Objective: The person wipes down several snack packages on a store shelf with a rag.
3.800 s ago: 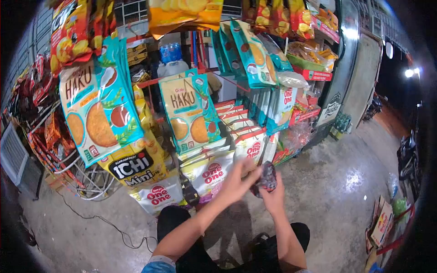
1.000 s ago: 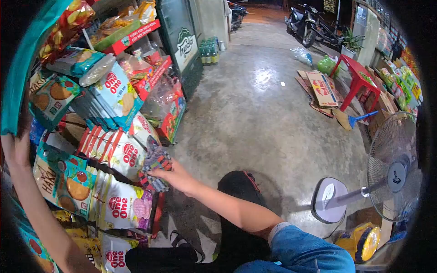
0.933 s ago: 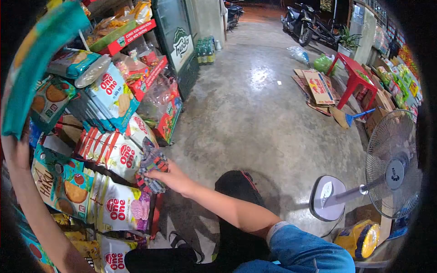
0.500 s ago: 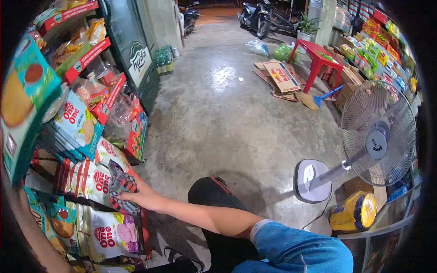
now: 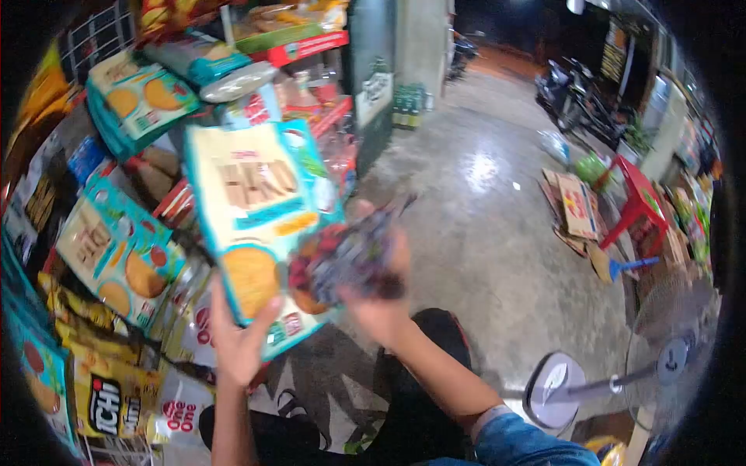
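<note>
A large cream and teal snack bag [image 5: 260, 179] with round biscuits printed on it is upright, slightly tilted, in front of the shelves. My left hand [image 5: 242, 338] grips its lower left edge, thumb on the front. Against the bag's right side, my right hand [image 5: 381, 299] holds a crumpled dark patterned cloth [image 5: 342, 260], blurred by motion. The cloth covers the bag's lower right part. Similar teal bags [image 5: 144, 101] lie on the shelf behind, and another [image 5: 120, 248] leans at the left.
Yellow bags [image 5: 105, 396] and white bags [image 5: 180, 408] fill the lower left rack. To the right stand a fan [image 5: 556, 388], a red table [image 5: 641, 194], flattened cardboard [image 5: 576, 206] and a blue-handled broom [image 5: 622, 266]. Green bottles [image 5: 408, 107] stand by the glass door.
The view has turned left. My left hand now holds the teal bag in front of me. My right hand has moved with the cloth from the white bags to this bag.
</note>
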`<state>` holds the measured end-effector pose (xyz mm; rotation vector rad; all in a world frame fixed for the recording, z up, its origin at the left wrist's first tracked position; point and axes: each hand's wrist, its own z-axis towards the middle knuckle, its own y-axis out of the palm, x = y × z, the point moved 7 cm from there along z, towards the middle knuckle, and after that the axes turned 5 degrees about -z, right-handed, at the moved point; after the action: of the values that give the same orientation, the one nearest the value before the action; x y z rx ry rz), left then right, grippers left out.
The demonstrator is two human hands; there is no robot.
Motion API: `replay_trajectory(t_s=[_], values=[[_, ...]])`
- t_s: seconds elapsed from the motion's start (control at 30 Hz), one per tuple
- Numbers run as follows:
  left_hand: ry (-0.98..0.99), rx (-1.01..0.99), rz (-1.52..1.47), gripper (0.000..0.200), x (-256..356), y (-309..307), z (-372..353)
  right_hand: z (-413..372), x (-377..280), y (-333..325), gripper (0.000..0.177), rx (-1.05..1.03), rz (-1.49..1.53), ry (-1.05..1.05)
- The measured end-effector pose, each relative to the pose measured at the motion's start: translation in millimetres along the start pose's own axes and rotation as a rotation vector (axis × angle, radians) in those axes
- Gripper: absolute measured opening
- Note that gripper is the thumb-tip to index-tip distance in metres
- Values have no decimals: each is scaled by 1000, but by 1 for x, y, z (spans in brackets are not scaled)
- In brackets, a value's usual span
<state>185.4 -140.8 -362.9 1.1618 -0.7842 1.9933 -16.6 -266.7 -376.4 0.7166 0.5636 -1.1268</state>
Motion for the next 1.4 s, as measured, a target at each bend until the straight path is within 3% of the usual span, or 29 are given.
replay_trajectory(t_s=[0.1,0.13,0.2,0.27,0.33,0.4,0.5,0.57,0.6,0.63,0.7,0.77,0.8,0.83,0.93,1.0,1.1,1.17,1.27,1.4], values=[[87,-102,-31,67,6,17,-9,5,-56,48,77,-289,-420,-459],[61,-176,-10,69,9,18,-11,14,-54,51,76,-229,-567,-508],[13,-192,-2,69,-6,13,-18,53,-33,48,76,-75,-460,-381],[37,-176,40,68,-6,6,-21,89,-1,43,73,-50,-224,6],[55,-204,86,67,-6,1,-20,81,2,63,70,-159,-125,145],[37,-166,18,69,-18,-7,-16,49,-50,99,65,-411,-502,-496],[-30,-176,4,70,-41,-20,-21,32,-70,117,65,-599,-557,-729],[70,-105,-84,66,-49,-22,-27,57,-22,94,64,-375,-550,-498],[166,-76,80,66,-38,-27,-26,58,-10,95,64,-396,-538,-506],[167,-50,81,66,-39,-33,-24,68,19,87,63,-332,-366,-70],[147,-269,224,67,-50,-24,-19,59,46,93,62,-284,-186,359],[138,-196,151,64,-63,-25,-21,36,-34,128,61,-487,-447,-375],[185,-185,174,64,-61,-26,-21,27,-39,131,60,-617,-534,-444],[240,-171,201,64,-58,-28,-20,29,-29,128,60,-625,-524,-437],[178,-173,191,66,-67,-30,-21,49,41,90,54,-270,-527,-314],[155,-163,257,69,-76,-30,-23,43,109,57,49,-232,-276,314],[223,-160,430,71,-81,-27,-24,36,125,36,44,-111,-107,471],[214,-166,460,73,-81,-21,-24,32,116,34,42,-48,-34,427],[215,-152,524,78,-92,-10,-27,14,57,68,63,-197,31,461],[264,-174,723,85,-92,6,-35,12,59,82,52,-268,-136,292]])
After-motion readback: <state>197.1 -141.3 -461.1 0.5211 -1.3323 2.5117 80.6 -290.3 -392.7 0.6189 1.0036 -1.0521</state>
